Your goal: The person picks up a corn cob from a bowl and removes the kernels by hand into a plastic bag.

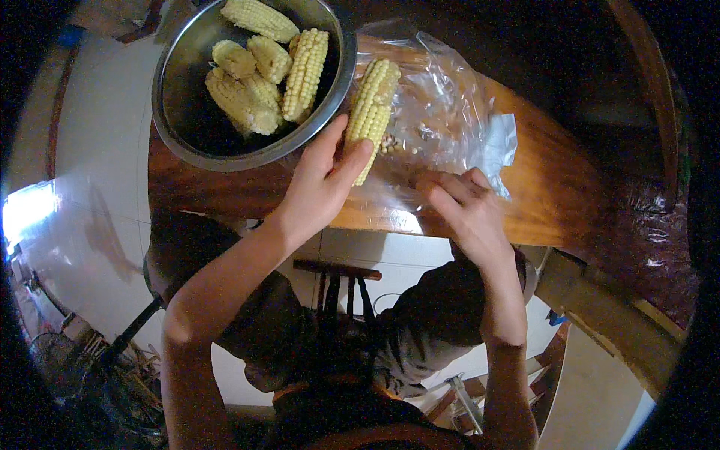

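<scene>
My left hand [318,180] grips a yellow corn cob [368,107] near its lower end, thumb on one side and fingers on the other. The cob is held tilted beside a metal bowl, and a patch near its upper right lacks whole kernels. Under and right of it a clear plastic bag [450,95] lies spread on the wooden table [540,169]. Several loose kernels [390,144] rest on the plastic. Over the bag's near edge, my right hand [472,211] has its fingers curled; whether they pinch anything is hidden.
The metal bowl [225,162], left on the table, holds several corn cobs and pieces [305,76]. A pale crumpled sheet [500,143] lies at the bag's right side. Below the table's front edge are my legs and a small wooden stool [337,269]. Cardboard [602,309] stands at right.
</scene>
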Action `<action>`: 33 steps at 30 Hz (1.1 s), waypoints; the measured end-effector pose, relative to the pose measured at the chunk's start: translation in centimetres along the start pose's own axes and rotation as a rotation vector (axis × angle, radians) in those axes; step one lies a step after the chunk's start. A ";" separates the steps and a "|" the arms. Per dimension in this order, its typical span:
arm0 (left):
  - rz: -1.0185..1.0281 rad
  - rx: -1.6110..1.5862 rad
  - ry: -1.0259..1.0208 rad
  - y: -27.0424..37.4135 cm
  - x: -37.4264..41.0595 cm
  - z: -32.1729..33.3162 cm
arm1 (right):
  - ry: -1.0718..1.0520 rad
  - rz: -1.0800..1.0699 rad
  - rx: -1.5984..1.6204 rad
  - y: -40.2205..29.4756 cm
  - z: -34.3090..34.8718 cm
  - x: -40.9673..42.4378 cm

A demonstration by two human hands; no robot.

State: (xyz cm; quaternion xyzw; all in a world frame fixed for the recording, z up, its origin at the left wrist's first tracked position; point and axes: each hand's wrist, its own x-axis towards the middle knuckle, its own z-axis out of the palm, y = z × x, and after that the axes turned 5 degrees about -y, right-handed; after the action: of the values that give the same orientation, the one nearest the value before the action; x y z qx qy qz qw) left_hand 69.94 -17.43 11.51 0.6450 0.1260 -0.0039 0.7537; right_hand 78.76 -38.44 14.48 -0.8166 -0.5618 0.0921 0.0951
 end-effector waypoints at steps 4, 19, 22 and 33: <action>0.026 -0.056 -0.050 0.2 0.1 0.2 | -0.023 0.003 0.030 -0.3 -0.3 0.2; 0.024 -0.130 -0.088 0.8 0.7 0.4 | -0.053 0.100 0.157 0.0 -0.6 -0.5; -0.007 -0.153 -0.063 1.1 0.2 0.0 | -0.066 0.167 0.155 -0.4 -0.6 0.5; 0.123 -0.080 0.049 4.3 -2.4 -0.3 | 0.133 0.111 -0.029 -0.6 -0.7 0.1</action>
State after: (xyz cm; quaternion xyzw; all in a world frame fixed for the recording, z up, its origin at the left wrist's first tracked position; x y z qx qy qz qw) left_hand 68.26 -16.78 16.12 0.6209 0.1045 0.0630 0.7743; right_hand 78.48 -38.14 15.28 -0.8521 -0.5094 0.0344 0.1151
